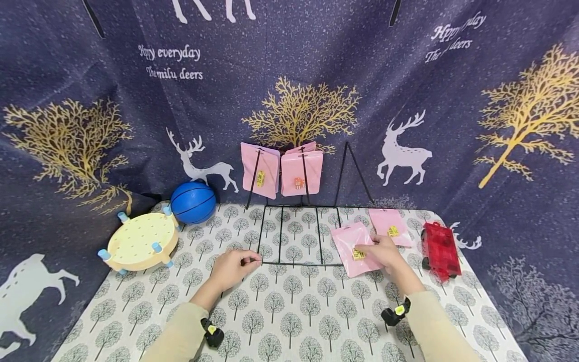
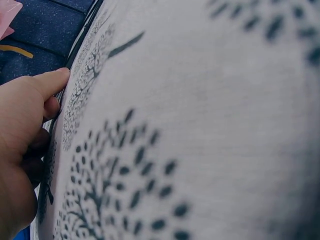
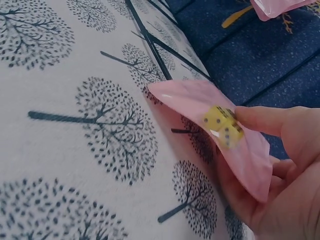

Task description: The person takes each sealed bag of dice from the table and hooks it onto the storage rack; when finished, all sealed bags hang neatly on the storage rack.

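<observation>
My right hand (image 1: 384, 254) pinches a pink bag (image 1: 350, 244) between thumb and fingers, low over the right part of the rack base. Two yellow dice (image 3: 222, 125) show through the bag's front in the right wrist view. At the front left corner of a black wire rack (image 1: 280, 235), my left hand (image 1: 232, 269) holds the frame with curled fingers. Pink bags hang from the rack's left and middle hooks, a yellow-dice bag (image 1: 267, 161) and an orange-dice bag (image 1: 312, 173) in front. Nothing hangs on the right hook (image 1: 341, 171).
Another pink bag (image 1: 384, 218) lies behind my right hand, beside a red toy car (image 1: 441, 251). On the left stand a blue ball (image 1: 193, 202) and a round yellow board with blue legs (image 1: 142, 241). A dark deer-print cloth (image 1: 289, 65) rises behind the table.
</observation>
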Available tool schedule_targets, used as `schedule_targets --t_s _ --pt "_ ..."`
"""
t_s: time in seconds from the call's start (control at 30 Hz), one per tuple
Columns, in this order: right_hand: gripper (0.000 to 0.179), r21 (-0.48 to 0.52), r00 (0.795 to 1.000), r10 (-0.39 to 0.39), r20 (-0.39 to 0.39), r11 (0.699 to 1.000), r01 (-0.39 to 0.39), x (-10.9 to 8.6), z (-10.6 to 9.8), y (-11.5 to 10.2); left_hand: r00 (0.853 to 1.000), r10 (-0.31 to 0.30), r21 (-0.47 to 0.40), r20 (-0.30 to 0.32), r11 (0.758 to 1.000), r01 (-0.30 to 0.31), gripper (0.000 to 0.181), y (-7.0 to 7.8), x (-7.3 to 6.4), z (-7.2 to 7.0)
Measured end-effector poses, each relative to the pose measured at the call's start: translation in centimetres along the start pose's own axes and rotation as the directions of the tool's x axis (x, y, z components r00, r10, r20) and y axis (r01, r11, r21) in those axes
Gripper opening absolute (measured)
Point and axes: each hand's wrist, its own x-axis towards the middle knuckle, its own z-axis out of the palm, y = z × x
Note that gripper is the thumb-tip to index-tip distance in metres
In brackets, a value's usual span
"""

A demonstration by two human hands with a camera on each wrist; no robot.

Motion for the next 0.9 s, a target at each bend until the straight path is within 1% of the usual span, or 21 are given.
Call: schedule_targets --t_s 0.03,0.13,0.23,0.3,0.37,0.47,0.6,0.73,0.87,0.9 --pt "0.062 0.012 1.000 -0.004 0.006 1.000 0.004 0.0 0.0 0.2 1.000 0.003 0.001 -0.001 1.000 -0.003 0.010 0.0 0.0 0.0" --pt "0.058 0.058 0.999 -0.019 0.025 0.998 0.018 -0.3 -0.2 0.6 1.000 0.008 0.004 0.000 1.000 -0.008 0.010 0.0 0.0 0.0" --pt "0.059 0.106 0.998 -0.030 0.061 0.994 0.023 -0.7 -0.3 0.9 1.000 0.004 0.005 0.007 1.000 -0.004 0.010 0.1 0.1 -0.1" --pt "0.062 0.156 0.995 -0.028 0.093 0.988 0.013 -1.0 -0.4 1.0 1.000 -0.002 0.003 0.016 1.000 0.002 0.011 0.2 0.1 -0.2" --pt "0.065 0.182 0.991 -0.036 0.128 0.983 0.012 -1.3 -0.5 1.1 1.000 -0.006 0.000 0.026 1.000 0.006 0.012 0.3 0.2 -0.3" --pt "0.070 0.207 0.979 -0.063 0.193 0.978 0.022 -1.5 -0.9 1.4 0.999 -0.011 -0.003 0.040 1.000 0.011 0.012 0.3 0.3 -0.3" --pt "0.072 0.206 0.958 -0.110 0.263 0.977 0.056 -1.7 -1.1 1.8 0.999 -0.009 -0.006 0.051 1.000 0.009 0.012 0.2 0.4 -0.2" --pt "0.072 0.179 0.954 -0.141 0.264 0.979 0.095 -1.7 -1.2 2.1 0.998 -0.011 -0.010 0.058 1.000 0.012 0.011 0.1 0.5 -0.2" --pt "0.072 0.149 0.962 -0.153 0.228 0.981 0.121 -1.8 -1.2 2.3 0.998 -0.018 -0.006 0.061 1.000 0.019 0.011 0.0 0.5 -0.2" --pt "0.073 0.144 0.961 -0.165 0.224 0.980 0.135 -1.9 -1.2 2.4 0.998 -0.017 -0.006 0.060 1.000 0.018 0.011 0.0 0.5 -0.2"
